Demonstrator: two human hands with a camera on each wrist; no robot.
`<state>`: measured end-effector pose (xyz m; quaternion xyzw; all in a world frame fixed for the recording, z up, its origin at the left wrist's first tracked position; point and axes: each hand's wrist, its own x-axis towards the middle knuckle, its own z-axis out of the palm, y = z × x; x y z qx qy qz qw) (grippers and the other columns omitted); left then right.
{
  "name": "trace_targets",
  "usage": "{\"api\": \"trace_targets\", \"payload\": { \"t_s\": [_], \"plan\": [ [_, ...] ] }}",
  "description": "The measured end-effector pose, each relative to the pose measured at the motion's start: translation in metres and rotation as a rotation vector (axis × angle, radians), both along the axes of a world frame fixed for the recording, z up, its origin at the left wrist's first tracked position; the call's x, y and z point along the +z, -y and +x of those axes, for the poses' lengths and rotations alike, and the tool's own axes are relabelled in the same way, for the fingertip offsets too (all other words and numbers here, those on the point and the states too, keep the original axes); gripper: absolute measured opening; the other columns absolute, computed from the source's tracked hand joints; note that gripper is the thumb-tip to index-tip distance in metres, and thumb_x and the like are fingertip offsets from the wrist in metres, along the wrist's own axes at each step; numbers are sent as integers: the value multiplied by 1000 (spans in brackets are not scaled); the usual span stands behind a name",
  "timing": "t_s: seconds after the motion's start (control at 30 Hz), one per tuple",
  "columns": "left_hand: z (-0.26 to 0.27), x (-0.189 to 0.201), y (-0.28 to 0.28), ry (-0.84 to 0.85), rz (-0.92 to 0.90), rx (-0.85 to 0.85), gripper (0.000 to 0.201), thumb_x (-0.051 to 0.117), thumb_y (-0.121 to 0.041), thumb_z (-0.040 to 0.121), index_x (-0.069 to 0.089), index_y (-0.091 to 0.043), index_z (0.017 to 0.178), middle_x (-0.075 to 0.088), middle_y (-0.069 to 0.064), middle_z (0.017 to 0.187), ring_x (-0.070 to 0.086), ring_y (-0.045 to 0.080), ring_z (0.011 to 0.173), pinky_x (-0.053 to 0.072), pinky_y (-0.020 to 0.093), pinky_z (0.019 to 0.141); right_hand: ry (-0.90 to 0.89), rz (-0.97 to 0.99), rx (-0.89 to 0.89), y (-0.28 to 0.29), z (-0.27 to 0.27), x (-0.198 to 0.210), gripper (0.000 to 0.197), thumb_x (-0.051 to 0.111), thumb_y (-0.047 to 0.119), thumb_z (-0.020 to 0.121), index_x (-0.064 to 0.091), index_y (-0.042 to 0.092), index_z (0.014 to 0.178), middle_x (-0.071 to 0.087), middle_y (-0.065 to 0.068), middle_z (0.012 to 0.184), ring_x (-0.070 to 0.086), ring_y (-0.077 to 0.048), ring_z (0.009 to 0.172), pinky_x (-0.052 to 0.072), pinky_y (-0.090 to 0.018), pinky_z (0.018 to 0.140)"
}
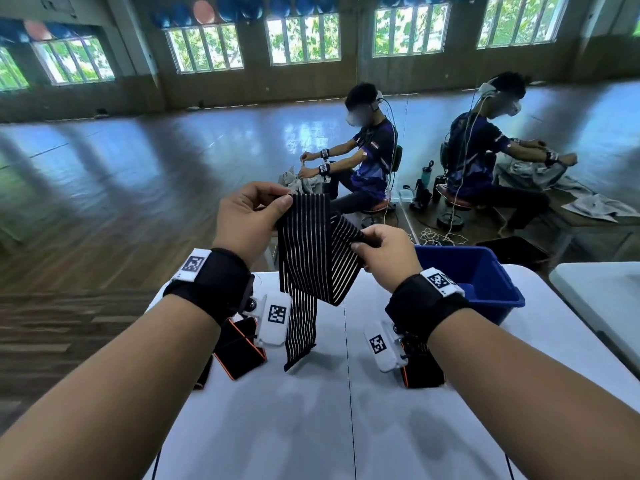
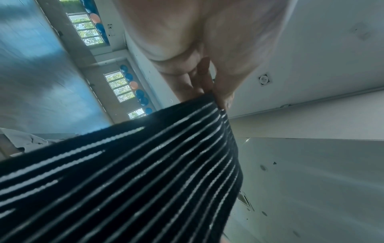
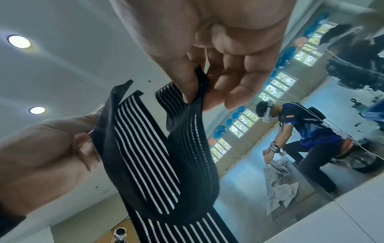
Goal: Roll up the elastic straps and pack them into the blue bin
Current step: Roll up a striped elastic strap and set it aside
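From the head view I hold the strap [image 1: 308, 258] above the table [image 1: 346, 410], left of the bin [image 1: 485, 282]: left hand [image 1: 249, 216] pinching its top edge, right hand [image 1: 384, 251] pinching a fold. The left wrist view shows fingers [image 2: 207, 77] clamped on that hem, and the right wrist view shows thumb and forefinger nipping it; it looks light, limp and stretchy, so I'd grip the end edges.

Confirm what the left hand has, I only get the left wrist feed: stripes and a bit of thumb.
Observer: The left hand pinches one end of the striped strap, held up over the white table.
Operator: Right hand?
Observer: The right hand pinches the other end; the strap sags in a loop between the hands, its tail touching the table.
Operator: Bin?
Observer: The blue bin stands on the table just beyond the right wrist.
Operator: More straps?
Observer: Black straps with orange edging lie on the table under both wrists.
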<state>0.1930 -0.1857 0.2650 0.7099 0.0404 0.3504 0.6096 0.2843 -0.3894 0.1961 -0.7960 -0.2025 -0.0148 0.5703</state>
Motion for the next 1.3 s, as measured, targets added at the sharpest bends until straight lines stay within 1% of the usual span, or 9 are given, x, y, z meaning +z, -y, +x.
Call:
{"api": "trace_targets", "payload": {
  "t_s": [0.17, 0.3, 0.4, 0.53, 0.73, 0.93, 1.1, 1.2, 1.3],
  "plan": [
    [3, -2, -1, -16, 34, 24, 25, 74, 0, 87, 74, -25, 80, 69, -7, 69, 64, 10, 64, 56, 25, 61, -50, -223, 28, 9, 2, -16, 14, 71, 31, 87, 68, 17, 86, 73, -3, 82, 70, -25, 78, 59, -47, 77],
    [4, -5, 6, -35, 79, 14, 28, 74, -2, 87, 76, -29, 78, 71, -10, 69, 65, 9, 67, 56, 25, 65, 26, -210, -22, 9, -7, -3, 35, 60, 44, 94, 57, 19, 119, 64, 2, 109, 62, -16, 101, 52, -39, 94],
    [5, -5, 14, -38, 99, 3, 26, 72, -1, 87, 74, -26, 81, 69, -13, 66, 63, 12, 66, 58, 34, 72, 129, 53, 50, 4, -23, 22, 30, 61, 42, 94, 55, 17, 111, 64, 3, 107, 62, -11, 101, 51, -31, 91],
    [7, -6, 19, -46, 103, -10, 23, 71, -2, 88, 72, -25, 82, 68, -12, 67, 63, 14, 66, 58, 38, 70, 170, 88, 169, -10, -34, 39, 19, 65, 27, 94, 51, 16, 101, 58, 6, 92, 57, -6, 83, 47, -22, 77],
    [7, -3, 26, -2, 73, -29, 24, 63, -3, 92, 68, -24, 86, 67, -15, 74, 61, 8, 71, 51, 27, 69, 129, 216, 140, -23, -36, 34, 18, 65, 22, 89, 50, 30, 97, 58, 4, 93, 58, -12, 86, 53, -44, 87],
    [6, -9, 36, 3, -19, -101, 30, 47, 1, 98, 65, -22, 92, 65, 2, 93, 61, 13, 84, 51, 25, 76, 154, 243, 70, -35, -44, 31, 22, 59, 16, 93, 46, 22, 110, 54, 8, 97, 57, -13, 91, 52, -42, 90],
    [-4, -31, 39, -97, -30, -146, 19, 57, -18, 90, 69, -32, 95, 67, 4, 97, 60, 21, 87, 51, 44, 77, 199, 232, 24, -38, -42, 31, 20, 57, 13, 94, 45, 18, 110, 51, 12, 95, 53, -9, 89, 48, -33, 87],
    [-2, -39, 43, -132, -109, -180, 28, 54, -3, 95, 65, -27, 106, 68, 11, 112, 66, 20, 93, 54, 41, 78, 160, 210, 22, -40, -43, 27, 18, 56, 13, 95, 45, 16, 110, 50, 10, 95, 52, -6, 87, 44, -24, 81],
    [3, -36, 45, -128, -165, -177, 38, 49, 9, 95, 62, -22, 113, 66, 13, 120, 69, 24, 100, 59, 41, 81, 131, 209, 28, -38, -45, 15, 17, 56, 14, 92, 48, 18, 106, 52, 6, 94, 53, -12, 88, 47, -30, 81]
  ]
}}
